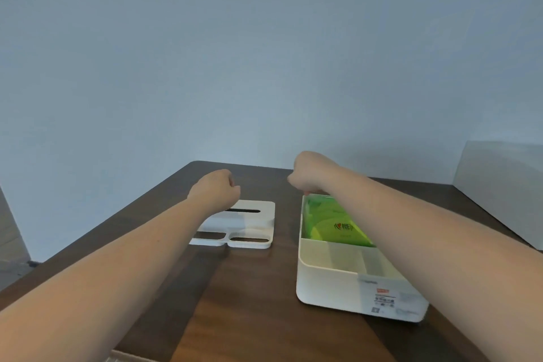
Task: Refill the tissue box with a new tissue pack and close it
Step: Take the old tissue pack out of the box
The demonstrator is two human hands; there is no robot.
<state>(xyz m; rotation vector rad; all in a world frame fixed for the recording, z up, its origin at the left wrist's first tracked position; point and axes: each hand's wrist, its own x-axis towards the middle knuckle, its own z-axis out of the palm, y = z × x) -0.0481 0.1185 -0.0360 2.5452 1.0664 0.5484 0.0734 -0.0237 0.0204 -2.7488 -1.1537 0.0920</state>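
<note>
Green pack (332, 223) lies in the far section of the open box (329, 282), right on the surface (258, 303). Lid (249, 223) lies left, apart. Left hand (216, 188) and right hand (308, 172) hover, fingers curled closed, holding nothing visible.

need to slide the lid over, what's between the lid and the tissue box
Nothing: the head view shows only bare table between the lid and the tissue box.

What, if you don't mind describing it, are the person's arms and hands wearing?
Nothing shows on them: the left hand and right hand are bare, with no gloves, rings, watch or bracelets visible. Both forearms are uncovered right to the frame's edge, so no sleeves appear.
</note>
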